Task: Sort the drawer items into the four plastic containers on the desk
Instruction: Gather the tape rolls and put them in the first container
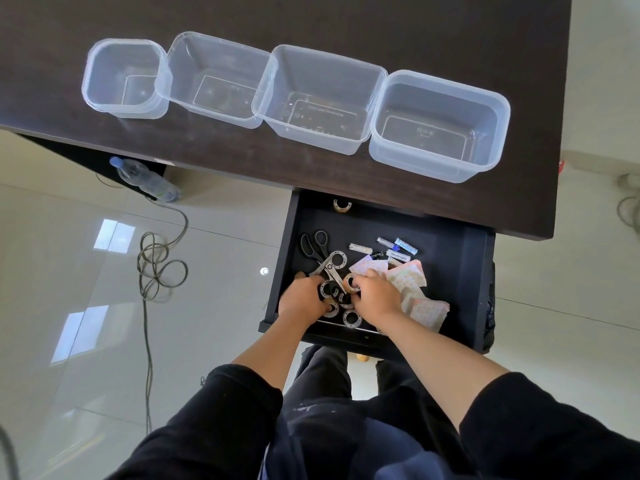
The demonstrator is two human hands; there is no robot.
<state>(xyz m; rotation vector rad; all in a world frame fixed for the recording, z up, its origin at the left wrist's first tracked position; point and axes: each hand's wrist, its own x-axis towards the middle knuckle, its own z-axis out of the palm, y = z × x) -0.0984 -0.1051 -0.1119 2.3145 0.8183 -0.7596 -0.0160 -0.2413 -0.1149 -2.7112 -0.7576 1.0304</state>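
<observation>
Dark wood desk (311, 15) carries four clear containers (320, 98) in a row, above pale glossy floor tiles (69, 306) with a coiled cable (156, 268) and a bottle (145, 180). Below, the open drawer (460, 271) holds scissors (317, 249), tape rolls (337, 260), batteries (398, 249) and sticker sheets (420, 306). The left hand (303, 297) and right hand (375, 294) curl over the tape rolls; what each grips is hidden.
</observation>
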